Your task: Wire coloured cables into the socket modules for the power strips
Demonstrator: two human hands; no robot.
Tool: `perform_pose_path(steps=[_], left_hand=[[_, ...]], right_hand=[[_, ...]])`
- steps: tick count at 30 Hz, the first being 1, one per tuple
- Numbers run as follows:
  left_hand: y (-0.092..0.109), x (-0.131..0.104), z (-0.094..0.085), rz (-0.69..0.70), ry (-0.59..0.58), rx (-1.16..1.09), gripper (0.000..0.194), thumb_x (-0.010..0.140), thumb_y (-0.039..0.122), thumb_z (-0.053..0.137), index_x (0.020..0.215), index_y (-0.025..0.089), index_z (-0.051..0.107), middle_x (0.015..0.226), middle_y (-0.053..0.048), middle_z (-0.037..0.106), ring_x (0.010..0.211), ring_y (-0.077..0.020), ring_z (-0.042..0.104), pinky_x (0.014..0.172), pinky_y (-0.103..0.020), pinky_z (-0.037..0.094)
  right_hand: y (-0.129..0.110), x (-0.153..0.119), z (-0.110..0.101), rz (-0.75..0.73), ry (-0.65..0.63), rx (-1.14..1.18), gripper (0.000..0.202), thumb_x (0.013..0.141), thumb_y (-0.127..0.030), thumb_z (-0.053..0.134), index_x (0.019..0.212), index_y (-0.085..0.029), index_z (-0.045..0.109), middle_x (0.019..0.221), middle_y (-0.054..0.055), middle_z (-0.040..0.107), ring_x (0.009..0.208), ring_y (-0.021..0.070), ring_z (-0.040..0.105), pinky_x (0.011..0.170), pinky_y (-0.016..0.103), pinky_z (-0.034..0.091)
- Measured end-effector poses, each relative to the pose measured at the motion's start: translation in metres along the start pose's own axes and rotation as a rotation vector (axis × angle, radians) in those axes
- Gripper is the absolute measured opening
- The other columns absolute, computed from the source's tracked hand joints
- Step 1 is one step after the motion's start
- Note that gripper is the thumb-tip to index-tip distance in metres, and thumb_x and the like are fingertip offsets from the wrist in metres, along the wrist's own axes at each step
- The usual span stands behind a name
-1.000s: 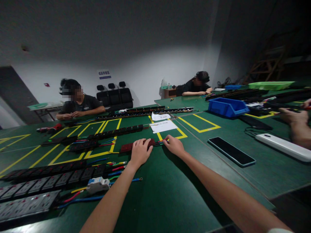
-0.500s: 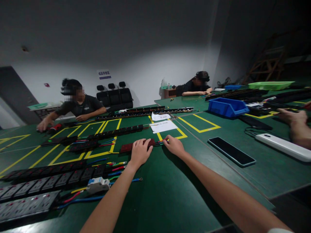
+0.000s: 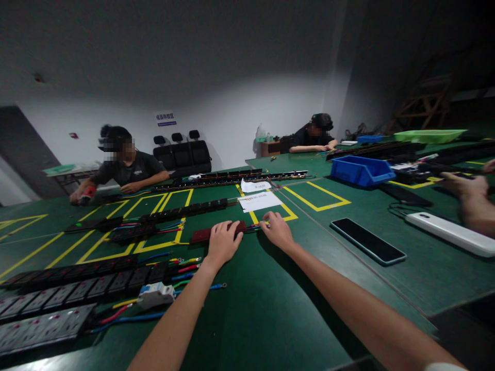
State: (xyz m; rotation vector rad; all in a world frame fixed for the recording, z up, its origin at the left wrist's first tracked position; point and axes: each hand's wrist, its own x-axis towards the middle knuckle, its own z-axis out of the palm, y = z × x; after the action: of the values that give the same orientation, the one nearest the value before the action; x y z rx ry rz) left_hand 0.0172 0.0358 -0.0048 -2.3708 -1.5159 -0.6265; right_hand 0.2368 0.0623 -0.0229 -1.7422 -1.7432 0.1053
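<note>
My left hand [image 3: 225,242] lies over a dark red block-shaped module [image 3: 200,235], its fingers curled over the far edge and its palm covering the module's right half. Short coloured wires [image 3: 253,227] come out of the module's right end. At their tips my right hand [image 3: 278,232] has thumb and fingers closed round the wire ends, where a bit of yellow shows. The exact grip is small and partly hidden. Left of the module lie black socket modules [image 3: 133,232] with coloured leads.
Black power strips [image 3: 46,324] and a white circuit breaker [image 3: 157,294] lie front left. White papers [image 3: 261,201] are behind my hands. A phone [image 3: 367,241], a white power bank [image 3: 450,234] and a blue bin [image 3: 361,171] stand right. Co-workers sit across; another person's hand [image 3: 469,193] is at right.
My right fingers have lifted and shifted slightly at the wire ends. My left hand stays on the module. The co-worker at far left has raised a red tool.
</note>
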Motion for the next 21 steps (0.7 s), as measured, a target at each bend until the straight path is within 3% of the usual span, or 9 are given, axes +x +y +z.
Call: perform_pose_path(steps=[3, 10, 21], left_hand=[[0.000, 0.000, 0.000, 0.007, 0.013, 0.008, 0.043, 0.100, 0.045, 0.046, 0.136, 0.024, 0.057, 0.129, -0.009, 0.063, 0.121, -0.0263, 0.054, 0.106, -0.045, 0.039], [-0.002, 0.001, 0.001, 0.020, 0.015, 0.015, 0.042, 0.098, 0.042, 0.052, 0.137, 0.025, 0.056, 0.126, -0.009, 0.062, 0.119, -0.0263, 0.054, 0.103, -0.047, 0.041], [0.003, 0.000, -0.006, 0.067, 0.113, 0.075, 0.044, 0.094, 0.037, 0.061, 0.135, 0.023, 0.056, 0.128, -0.012, 0.058, 0.118, -0.0283, 0.051, 0.102, -0.046, 0.040]], right_hand=[[0.002, 0.002, 0.002, 0.054, 0.051, 0.013, 0.024, 0.095, -0.037, 0.053, 0.107, -0.019, 0.063, 0.106, 0.010, 0.059, 0.091, 0.0206, 0.060, 0.076, 0.028, 0.039], [0.005, 0.007, 0.000, 0.150, 0.029, 0.128, 0.028, 0.098, -0.038, 0.044, 0.106, -0.020, 0.063, 0.105, 0.009, 0.058, 0.090, 0.0209, 0.059, 0.078, 0.029, 0.040], [0.018, 0.016, 0.007, 0.174, 0.053, 0.318, 0.039, 0.097, -0.046, 0.045, 0.104, -0.016, 0.068, 0.102, 0.012, 0.069, 0.092, 0.0217, 0.063, 0.080, 0.029, 0.043]])
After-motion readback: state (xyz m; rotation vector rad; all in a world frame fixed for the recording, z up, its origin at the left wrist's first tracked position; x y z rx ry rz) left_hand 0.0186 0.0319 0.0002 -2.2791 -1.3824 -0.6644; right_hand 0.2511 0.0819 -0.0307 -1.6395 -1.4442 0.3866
